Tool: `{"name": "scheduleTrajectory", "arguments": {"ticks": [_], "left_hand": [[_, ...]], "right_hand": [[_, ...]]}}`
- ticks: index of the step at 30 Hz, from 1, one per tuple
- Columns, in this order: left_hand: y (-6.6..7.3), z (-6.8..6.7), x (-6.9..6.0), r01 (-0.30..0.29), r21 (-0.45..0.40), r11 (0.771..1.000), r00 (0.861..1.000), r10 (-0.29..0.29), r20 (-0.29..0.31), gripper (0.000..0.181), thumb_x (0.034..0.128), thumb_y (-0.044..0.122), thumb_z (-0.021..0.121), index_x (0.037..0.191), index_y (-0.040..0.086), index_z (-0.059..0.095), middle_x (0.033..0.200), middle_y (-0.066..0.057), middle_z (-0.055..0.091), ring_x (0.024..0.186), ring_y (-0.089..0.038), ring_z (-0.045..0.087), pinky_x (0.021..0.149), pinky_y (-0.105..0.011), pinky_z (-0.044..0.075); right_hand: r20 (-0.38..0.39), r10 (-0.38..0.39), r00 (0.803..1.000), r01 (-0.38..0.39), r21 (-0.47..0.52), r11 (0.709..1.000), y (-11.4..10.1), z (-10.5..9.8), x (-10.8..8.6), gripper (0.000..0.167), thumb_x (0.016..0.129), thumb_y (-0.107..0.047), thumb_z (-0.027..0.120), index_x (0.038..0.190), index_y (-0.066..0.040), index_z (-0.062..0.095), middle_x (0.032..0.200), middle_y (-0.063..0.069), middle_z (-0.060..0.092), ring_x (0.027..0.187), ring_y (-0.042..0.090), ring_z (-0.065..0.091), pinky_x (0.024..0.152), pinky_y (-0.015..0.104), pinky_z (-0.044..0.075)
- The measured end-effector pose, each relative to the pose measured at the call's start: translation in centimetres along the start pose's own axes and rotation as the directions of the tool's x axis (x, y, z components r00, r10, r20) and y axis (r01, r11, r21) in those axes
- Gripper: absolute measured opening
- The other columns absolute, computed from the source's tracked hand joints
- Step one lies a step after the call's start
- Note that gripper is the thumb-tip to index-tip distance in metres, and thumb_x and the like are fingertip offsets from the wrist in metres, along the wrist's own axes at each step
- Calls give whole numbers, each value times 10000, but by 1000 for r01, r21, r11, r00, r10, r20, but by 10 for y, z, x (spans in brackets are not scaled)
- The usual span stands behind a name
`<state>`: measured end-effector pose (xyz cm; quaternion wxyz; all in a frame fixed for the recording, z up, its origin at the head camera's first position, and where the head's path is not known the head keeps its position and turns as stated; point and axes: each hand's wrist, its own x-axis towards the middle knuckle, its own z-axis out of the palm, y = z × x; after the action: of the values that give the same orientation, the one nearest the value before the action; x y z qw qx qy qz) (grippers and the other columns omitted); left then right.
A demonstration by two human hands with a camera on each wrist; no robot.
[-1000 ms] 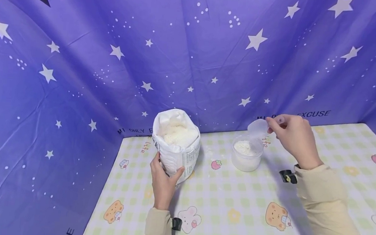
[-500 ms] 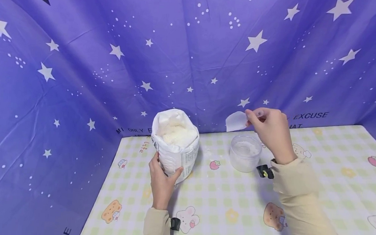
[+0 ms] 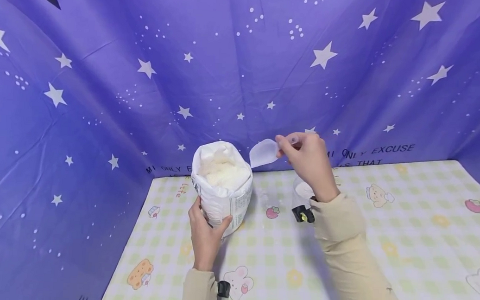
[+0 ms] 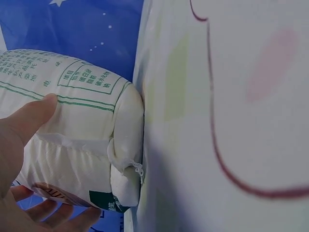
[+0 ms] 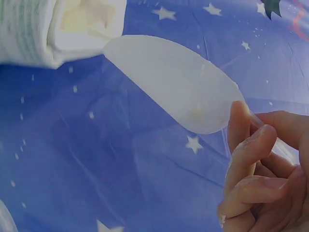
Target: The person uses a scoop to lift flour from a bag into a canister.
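Note:
A white flour bag stands with its top rolled open, pale powder inside. My left hand grips the bag's lower near side, thumb on the printed front and fingers around the other side, as the left wrist view also shows. A translucent scoop is held in my right hand by its handle, just right of the bag's mouth. In the right wrist view the scoop's bowl carries no visible heap. A clear round tub with white powder is partly hidden behind my right wrist.
A checked tablecloth with cartoon prints covers the table. Traces of powder lie on it between bag and tub. A purple star-patterned curtain rises behind the table and along the left side.
My right hand has carried the scoop leftward from over the tub to beside the bag's mouth, tipping powder out on the way. My left hand has stayed on the bag.

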<state>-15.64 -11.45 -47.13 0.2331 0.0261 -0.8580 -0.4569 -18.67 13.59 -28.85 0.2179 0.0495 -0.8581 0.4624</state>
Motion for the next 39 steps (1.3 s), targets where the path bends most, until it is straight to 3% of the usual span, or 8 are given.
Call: {"name": "scheduleTrajectory", "arguments": {"ticks": [5, 15, 21, 28, 33, 39], "left_hand": [[-2, 1, -1, 21, -10, 1000, 1000, -21, 4, 1003, 706, 241, 905, 1499, 64, 315, 1411, -179, 417, 1308, -335, 467, 1071, -499, 439], [-4, -1, 1, 5, 4, 1000, 1000, -5, -1, 1002, 713, 258, 900, 1498, 53, 312, 1387, -181, 435, 1257, -327, 498, 1025, -483, 482], [-3, -2, 2, 7, -7, 1000, 1000, -7, 9, 997, 722, 252, 896, 1502, 53, 308, 1388, -184, 428, 1241, -323, 502, 1017, -472, 486], [-1, -1, 2, 10, -1, 1000, 1000, -10, 15, 1003, 717, 259, 898, 1501, 50, 308, 1389, -184, 430, 1260, -322, 491, 1034, -474, 474], [-1, 0, 2, 6, 6, 1000, 1000, -6, 7, 1008, 711, 264, 902, 1499, 49, 311, 1383, -187, 435, 1249, -329, 501, 1027, -479, 479], [-3, -1, 2, 3, 11, 1000, 1000, -3, 8, 1009, 707, 269, 905, 1496, 53, 314, 1386, -180, 433, 1259, -323, 499, 1033, -475, 476]], "right_hand": [[55, 36, 998, -39, 45, 998, 1, 11, 2, 336, 980, -316, 623, 736, -117, 739, 638, 23, 666, 510, 166, 498, 476, 255, 355], [102, 29, 994, -40, 111, 993, -5, 40, 1, 326, 958, -282, 650, 689, -111, 719, 588, -7, 639, 474, 135, 474, 427, 248, 335], [90, 16, 996, -13, -32, 999, -9, 59, -1, 348, 969, -301, 628, 672, -135, 701, 612, -10, 646, 477, 145, 414, 471, 276, 339], [103, 0, 995, 22, -212, 977, -6, 74, -2, 373, 984, -314, 602, 659, -148, 675, 572, -30, 602, 517, 169, 485, 509, 299, 371], [129, 5, 992, 25, -226, 974, -3, 80, -3, 371, 983, -314, 598, 662, -150, 686, 584, -49, 618, 542, 175, 518, 513, 300, 381], [163, 13, 987, 15, -166, 986, 2, 85, -2, 392, 979, -309, 608, 629, -144, 671, 555, -34, 597, 501, 158, 447, 507, 293, 357]]}}
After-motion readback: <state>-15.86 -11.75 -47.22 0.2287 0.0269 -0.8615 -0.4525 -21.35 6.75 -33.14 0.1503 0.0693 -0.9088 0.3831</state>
